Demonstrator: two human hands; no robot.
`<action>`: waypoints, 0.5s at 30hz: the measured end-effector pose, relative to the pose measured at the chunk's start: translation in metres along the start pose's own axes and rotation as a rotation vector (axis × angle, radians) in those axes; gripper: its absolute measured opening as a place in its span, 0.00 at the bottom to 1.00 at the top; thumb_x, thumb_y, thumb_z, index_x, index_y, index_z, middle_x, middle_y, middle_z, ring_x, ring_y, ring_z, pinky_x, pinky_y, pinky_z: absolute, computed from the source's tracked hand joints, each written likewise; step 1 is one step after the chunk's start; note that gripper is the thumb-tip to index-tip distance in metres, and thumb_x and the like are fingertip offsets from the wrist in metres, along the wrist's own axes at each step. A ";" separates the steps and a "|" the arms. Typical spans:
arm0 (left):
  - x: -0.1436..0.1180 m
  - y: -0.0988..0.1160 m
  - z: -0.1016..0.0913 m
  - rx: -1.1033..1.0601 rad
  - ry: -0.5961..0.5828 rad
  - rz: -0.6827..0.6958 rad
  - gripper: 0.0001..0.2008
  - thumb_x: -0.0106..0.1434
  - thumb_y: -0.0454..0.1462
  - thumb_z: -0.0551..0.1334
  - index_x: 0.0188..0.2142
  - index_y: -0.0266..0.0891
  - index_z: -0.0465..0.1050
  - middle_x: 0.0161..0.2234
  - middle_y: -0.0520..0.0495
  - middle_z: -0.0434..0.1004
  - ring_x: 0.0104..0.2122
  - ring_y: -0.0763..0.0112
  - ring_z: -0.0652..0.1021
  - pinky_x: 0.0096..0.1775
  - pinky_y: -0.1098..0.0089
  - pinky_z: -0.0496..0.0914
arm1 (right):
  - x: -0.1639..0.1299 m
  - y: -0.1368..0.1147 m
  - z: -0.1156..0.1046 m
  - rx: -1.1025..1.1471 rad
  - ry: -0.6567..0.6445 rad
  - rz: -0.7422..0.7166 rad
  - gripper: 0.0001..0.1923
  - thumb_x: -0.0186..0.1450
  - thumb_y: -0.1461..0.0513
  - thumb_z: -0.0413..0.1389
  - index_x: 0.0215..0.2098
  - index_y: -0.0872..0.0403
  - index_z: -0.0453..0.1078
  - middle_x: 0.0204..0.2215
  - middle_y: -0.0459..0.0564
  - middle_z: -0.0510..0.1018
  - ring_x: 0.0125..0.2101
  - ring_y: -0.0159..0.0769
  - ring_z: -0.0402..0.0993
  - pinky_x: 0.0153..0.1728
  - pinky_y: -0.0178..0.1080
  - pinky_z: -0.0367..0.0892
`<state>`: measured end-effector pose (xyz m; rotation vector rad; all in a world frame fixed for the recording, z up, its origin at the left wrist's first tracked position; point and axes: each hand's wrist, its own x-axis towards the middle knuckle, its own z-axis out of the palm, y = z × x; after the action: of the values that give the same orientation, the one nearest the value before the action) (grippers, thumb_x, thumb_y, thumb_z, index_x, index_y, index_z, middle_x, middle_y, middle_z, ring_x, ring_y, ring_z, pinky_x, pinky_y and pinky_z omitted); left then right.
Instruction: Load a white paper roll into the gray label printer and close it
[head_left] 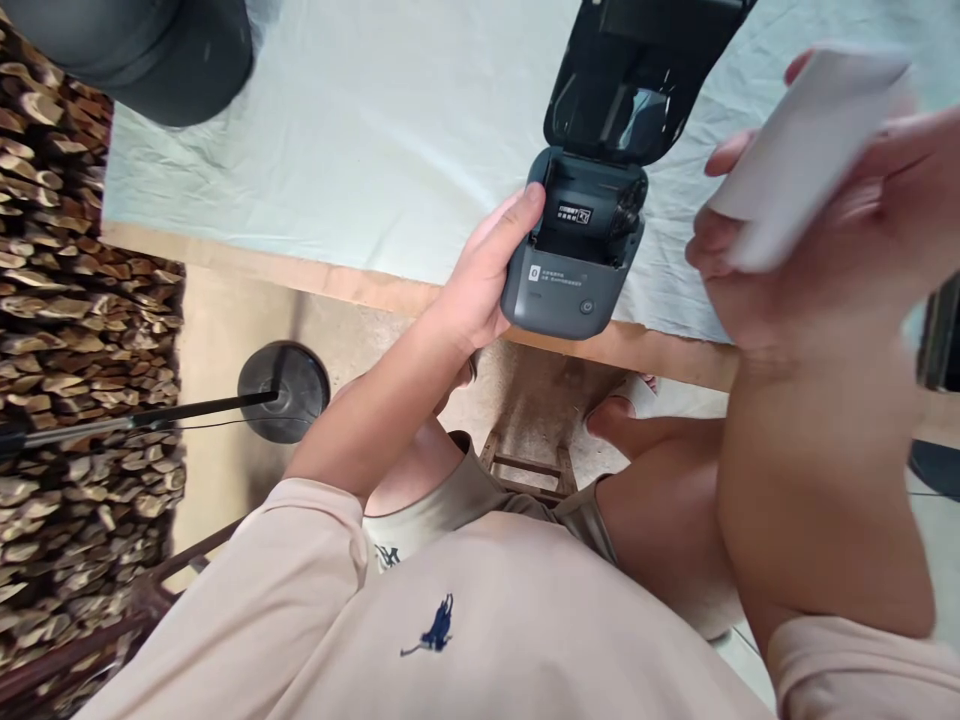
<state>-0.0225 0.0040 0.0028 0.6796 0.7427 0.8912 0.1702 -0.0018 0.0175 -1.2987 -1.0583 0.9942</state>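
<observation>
My left hand (pixel 489 262) grips the left side of a small dark grey label printer (pixel 559 295), its thumb at the edge of the open compartment. The printer's lid (pixel 592 125) is swung up and back, so the inside with a small printed label (pixel 574 214) shows. No roll is visible in that compartment. On the front face are white print and a round power button (pixel 588 307). To the right of the printer, my right hand (pixel 840 240) holds white paper (pixel 806 150), blurred by motion; whether it is a roll or a folded strip I cannot tell. The fingers are curled around it.
A pale cloth (pixel 360 130) covers the wooden-edged table (pixel 300 265). At the back left stands a dark cylindrical object (pixel 172 60). Stacked firewood (pixel 67 400) lines the left side. A black round stand base (pixel 283 390) rests on the floor. A dark object (pixel 941 335) shows at the right edge.
</observation>
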 end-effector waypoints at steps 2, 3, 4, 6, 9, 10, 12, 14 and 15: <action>0.000 0.000 0.001 -0.015 -0.036 0.021 0.18 0.70 0.45 0.53 0.46 0.33 0.74 0.37 0.44 0.82 0.56 0.57 0.78 0.54 0.62 0.75 | 0.004 0.019 0.001 0.018 0.066 0.041 0.20 0.51 0.48 0.45 0.36 0.51 0.53 0.27 0.45 0.60 0.19 0.26 0.58 0.16 0.35 0.52; -0.001 0.000 0.001 -0.019 -0.046 0.034 0.18 0.70 0.44 0.54 0.46 0.33 0.74 0.37 0.44 0.82 0.55 0.58 0.78 0.54 0.62 0.75 | 0.004 0.025 0.002 0.007 0.100 0.037 0.19 0.53 0.49 0.47 0.37 0.51 0.52 0.27 0.45 0.61 0.19 0.25 0.57 0.17 0.34 0.53; -0.001 0.000 0.001 -0.021 -0.055 0.041 0.17 0.70 0.44 0.54 0.46 0.33 0.74 0.37 0.45 0.82 0.54 0.59 0.79 0.54 0.62 0.75 | 0.003 0.030 0.003 -0.016 0.121 0.027 0.18 0.55 0.50 0.48 0.38 0.50 0.51 0.29 0.44 0.62 0.19 0.24 0.58 0.18 0.34 0.56; -0.002 0.001 0.002 -0.027 -0.058 0.055 0.16 0.70 0.43 0.55 0.45 0.34 0.75 0.36 0.45 0.82 0.52 0.60 0.80 0.53 0.63 0.76 | -0.001 0.034 0.003 -0.104 0.120 -0.028 0.18 0.58 0.51 0.51 0.40 0.50 0.53 0.34 0.45 0.66 0.23 0.24 0.64 0.25 0.36 0.65; -0.002 0.000 0.002 -0.024 -0.060 0.068 0.15 0.70 0.42 0.54 0.44 0.34 0.75 0.34 0.45 0.82 0.51 0.61 0.80 0.53 0.63 0.76 | -0.009 0.031 -0.002 -0.357 0.078 -0.200 0.20 0.56 0.51 0.58 0.42 0.50 0.59 0.41 0.49 0.68 0.40 0.31 0.69 0.45 0.43 0.70; -0.002 0.000 0.002 -0.020 -0.066 0.067 0.16 0.71 0.42 0.54 0.44 0.34 0.75 0.33 0.45 0.82 0.51 0.61 0.80 0.53 0.63 0.76 | -0.011 0.031 -0.005 -0.444 0.071 -0.248 0.21 0.56 0.52 0.59 0.43 0.51 0.62 0.43 0.50 0.69 0.42 0.32 0.68 0.48 0.44 0.68; -0.002 -0.001 0.002 -0.006 -0.072 0.069 0.17 0.70 0.43 0.54 0.42 0.32 0.75 0.31 0.44 0.81 0.52 0.59 0.80 0.54 0.62 0.75 | -0.015 0.029 -0.010 -0.584 0.056 -0.251 0.23 0.54 0.57 0.61 0.46 0.51 0.64 0.41 0.49 0.71 0.40 0.32 0.67 0.48 0.45 0.66; -0.002 -0.002 0.001 0.017 -0.047 0.064 0.18 0.70 0.44 0.55 0.41 0.31 0.76 0.30 0.45 0.80 0.53 0.58 0.79 0.54 0.61 0.75 | -0.020 0.029 -0.015 -0.710 0.043 -0.196 0.27 0.52 0.61 0.61 0.50 0.50 0.63 0.39 0.47 0.73 0.34 0.30 0.67 0.45 0.46 0.67; -0.001 -0.002 0.001 0.033 -0.025 0.055 0.18 0.70 0.44 0.55 0.40 0.32 0.76 0.30 0.45 0.80 0.54 0.57 0.79 0.55 0.61 0.74 | -0.022 0.028 -0.019 -0.758 0.043 -0.206 0.28 0.53 0.60 0.60 0.52 0.50 0.62 0.40 0.47 0.74 0.34 0.31 0.69 0.44 0.47 0.67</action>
<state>-0.0212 0.0015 0.0021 0.7420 0.7200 0.9206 0.1835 -0.0267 -0.0108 -1.7480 -1.5791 0.4007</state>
